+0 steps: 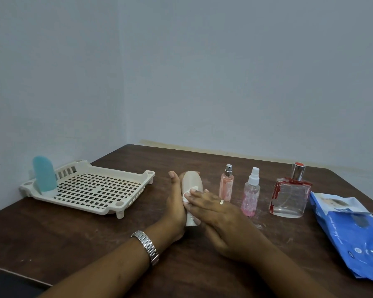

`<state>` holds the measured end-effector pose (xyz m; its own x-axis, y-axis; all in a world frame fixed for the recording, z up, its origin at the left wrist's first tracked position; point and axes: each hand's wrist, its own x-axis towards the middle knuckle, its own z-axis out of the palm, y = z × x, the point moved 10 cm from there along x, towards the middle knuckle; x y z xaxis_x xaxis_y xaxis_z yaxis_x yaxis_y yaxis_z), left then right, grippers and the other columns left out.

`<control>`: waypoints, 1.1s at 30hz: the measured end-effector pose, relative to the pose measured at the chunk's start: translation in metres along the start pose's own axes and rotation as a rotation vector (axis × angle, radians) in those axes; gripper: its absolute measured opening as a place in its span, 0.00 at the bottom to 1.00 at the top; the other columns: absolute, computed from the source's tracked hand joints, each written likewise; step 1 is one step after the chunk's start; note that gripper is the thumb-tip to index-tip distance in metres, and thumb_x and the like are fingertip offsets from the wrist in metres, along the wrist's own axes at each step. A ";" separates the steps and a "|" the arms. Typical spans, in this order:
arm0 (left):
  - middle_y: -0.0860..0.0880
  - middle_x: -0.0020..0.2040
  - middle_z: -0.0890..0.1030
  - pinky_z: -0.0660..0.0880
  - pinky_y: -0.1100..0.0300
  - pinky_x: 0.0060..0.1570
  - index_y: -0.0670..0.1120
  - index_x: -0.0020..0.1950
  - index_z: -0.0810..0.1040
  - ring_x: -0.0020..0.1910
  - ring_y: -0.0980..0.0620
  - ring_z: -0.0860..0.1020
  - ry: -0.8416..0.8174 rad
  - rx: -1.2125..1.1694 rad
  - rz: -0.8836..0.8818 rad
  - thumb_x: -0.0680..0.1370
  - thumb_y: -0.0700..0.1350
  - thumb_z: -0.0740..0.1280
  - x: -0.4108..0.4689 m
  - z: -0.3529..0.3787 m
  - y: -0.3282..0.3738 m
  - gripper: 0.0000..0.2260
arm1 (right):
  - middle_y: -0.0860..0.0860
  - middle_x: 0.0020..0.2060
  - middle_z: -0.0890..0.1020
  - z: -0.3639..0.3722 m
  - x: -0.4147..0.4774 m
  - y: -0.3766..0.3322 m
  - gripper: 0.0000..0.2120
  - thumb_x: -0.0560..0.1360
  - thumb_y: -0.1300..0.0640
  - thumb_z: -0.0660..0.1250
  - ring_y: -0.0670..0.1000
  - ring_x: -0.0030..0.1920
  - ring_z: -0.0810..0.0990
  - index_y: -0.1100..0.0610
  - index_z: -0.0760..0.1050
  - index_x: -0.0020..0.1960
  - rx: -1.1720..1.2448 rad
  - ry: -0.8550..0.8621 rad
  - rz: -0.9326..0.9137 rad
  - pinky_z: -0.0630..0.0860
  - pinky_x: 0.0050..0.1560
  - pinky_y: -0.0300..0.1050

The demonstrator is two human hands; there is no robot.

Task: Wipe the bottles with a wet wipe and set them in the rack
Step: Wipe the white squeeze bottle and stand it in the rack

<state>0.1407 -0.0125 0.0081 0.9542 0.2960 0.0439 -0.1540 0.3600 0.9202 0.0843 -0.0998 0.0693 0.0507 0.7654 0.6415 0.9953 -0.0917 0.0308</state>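
Note:
A cream oval bottle [192, 182] stands upside down on its cap at the middle of the brown table [78, 237]. My left hand [174, 203] holds it from the left, with fingertips reaching round behind its top. My right hand [218, 214] presses a small white wet wipe [186, 196] against the bottle's front, thumb low beside its base. A cream perforated rack [108, 208] sits at the left, and a blue bottle [44, 175] stands in its far left corner.
To the right of my hands stand a slim pink spray bottle [226, 186], a clear pink-speckled spray bottle [250, 194] and a square glass perfume bottle [289, 196] with red edging. A blue wet-wipe pack [349, 229] lies at the right edge. Walls close behind.

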 end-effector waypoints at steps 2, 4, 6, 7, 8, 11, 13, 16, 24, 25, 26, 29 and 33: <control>0.43 0.42 0.82 0.73 0.61 0.31 0.44 0.49 0.80 0.39 0.47 0.80 -0.041 -0.011 0.022 0.63 0.75 0.47 0.001 0.004 0.003 0.41 | 0.51 0.68 0.71 0.003 0.000 0.002 0.19 0.79 0.57 0.53 0.47 0.71 0.64 0.57 0.71 0.67 -0.090 -0.017 -0.008 0.59 0.71 0.49; 0.44 0.43 0.82 0.75 0.62 0.30 0.46 0.52 0.80 0.40 0.48 0.81 -0.103 0.005 0.058 0.62 0.75 0.46 -0.001 0.012 0.007 0.41 | 0.51 0.68 0.71 0.005 0.001 0.003 0.21 0.76 0.59 0.55 0.48 0.71 0.64 0.57 0.69 0.68 -0.175 -0.020 -0.012 0.58 0.70 0.50; 0.44 0.47 0.83 0.78 0.59 0.39 0.45 0.53 0.79 0.45 0.48 0.82 -0.159 0.044 0.097 0.62 0.76 0.48 -0.003 0.017 0.009 0.42 | 0.52 0.67 0.72 0.004 0.002 0.003 0.22 0.73 0.60 0.56 0.50 0.70 0.65 0.57 0.69 0.67 -0.213 -0.002 -0.016 0.58 0.70 0.52; 0.44 0.48 0.83 0.79 0.58 0.45 0.44 0.53 0.80 0.48 0.48 0.83 -0.182 0.073 0.126 0.61 0.78 0.52 -0.005 0.019 0.010 0.43 | 0.53 0.67 0.72 0.002 0.003 0.004 0.22 0.73 0.61 0.56 0.51 0.69 0.66 0.58 0.69 0.67 -0.221 0.016 -0.014 0.58 0.70 0.52; 0.45 0.50 0.84 0.78 0.59 0.48 0.44 0.53 0.80 0.51 0.49 0.82 -0.203 0.105 0.164 0.59 0.79 0.57 -0.007 0.021 0.011 0.43 | 0.53 0.66 0.73 -0.001 0.004 0.005 0.22 0.73 0.61 0.55 0.52 0.69 0.67 0.57 0.68 0.67 -0.232 0.040 -0.010 0.58 0.70 0.53; 0.50 0.50 0.84 0.75 0.66 0.51 0.45 0.55 0.76 0.54 0.57 0.81 -0.209 0.241 0.310 0.58 0.78 0.64 -0.015 0.026 0.019 0.41 | 0.53 0.64 0.75 -0.010 0.006 0.008 0.22 0.74 0.61 0.55 0.53 0.68 0.68 0.57 0.67 0.67 -0.260 0.106 0.016 0.59 0.69 0.53; 0.52 0.51 0.82 0.72 0.68 0.55 0.45 0.56 0.74 0.57 0.61 0.78 -0.195 0.339 0.390 0.66 0.76 0.60 -0.018 0.029 0.024 0.37 | 0.53 0.60 0.78 -0.018 0.008 0.010 0.18 0.75 0.61 0.54 0.52 0.66 0.70 0.58 0.72 0.63 -0.263 0.157 0.046 0.61 0.68 0.52; 0.60 0.51 0.82 0.71 0.69 0.56 0.48 0.54 0.74 0.55 0.66 0.77 -0.222 0.394 0.439 0.72 0.72 0.56 -0.020 0.036 0.023 0.29 | 0.52 0.52 0.80 -0.030 0.010 0.015 0.17 0.79 0.57 0.50 0.52 0.60 0.75 0.58 0.78 0.53 -0.227 0.239 0.125 0.65 0.66 0.53; 0.57 0.44 0.82 0.74 0.58 0.47 0.49 0.50 0.76 0.46 0.58 0.79 -0.191 0.475 0.519 0.70 0.72 0.62 -0.016 0.036 0.025 0.27 | 0.49 0.47 0.79 -0.040 0.010 0.027 0.15 0.72 0.58 0.53 0.50 0.50 0.76 0.56 0.77 0.50 -0.172 0.277 0.282 0.69 0.55 0.47; 0.56 0.44 0.82 0.75 0.56 0.47 0.50 0.51 0.77 0.47 0.57 0.80 -0.187 0.481 0.527 0.69 0.72 0.62 -0.016 0.036 0.026 0.27 | 0.49 0.47 0.79 -0.041 0.009 0.028 0.15 0.72 0.58 0.53 0.50 0.49 0.76 0.56 0.77 0.50 -0.161 0.287 0.306 0.69 0.54 0.46; 0.56 0.45 0.82 0.75 0.55 0.46 0.50 0.52 0.77 0.47 0.56 0.80 -0.185 0.486 0.536 0.69 0.72 0.63 -0.017 0.036 0.026 0.27 | 0.48 0.46 0.79 -0.041 0.008 0.030 0.14 0.73 0.57 0.53 0.49 0.48 0.76 0.56 0.76 0.51 -0.148 0.297 0.330 0.70 0.52 0.46; 0.60 0.44 0.82 0.73 0.63 0.43 0.52 0.53 0.76 0.44 0.61 0.79 -0.183 0.507 0.534 0.70 0.71 0.62 -0.019 0.037 0.028 0.26 | 0.48 0.45 0.79 -0.043 0.004 0.036 0.15 0.75 0.55 0.52 0.49 0.46 0.76 0.55 0.76 0.51 -0.140 0.317 0.401 0.72 0.48 0.47; 0.53 0.45 0.82 0.74 0.59 0.44 0.48 0.56 0.77 0.44 0.55 0.79 -0.080 0.392 0.592 0.68 0.74 0.61 -0.018 0.026 0.039 0.33 | 0.47 0.39 0.76 -0.040 -0.008 0.057 0.13 0.78 0.54 0.52 0.49 0.42 0.72 0.54 0.73 0.42 -0.029 0.335 0.533 0.69 0.43 0.45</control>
<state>0.1244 -0.0271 0.0535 0.7572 0.2727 0.5936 -0.5625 -0.1897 0.8047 0.1373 -0.1368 0.0963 0.5057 0.3693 0.7797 0.8377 -0.4261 -0.3415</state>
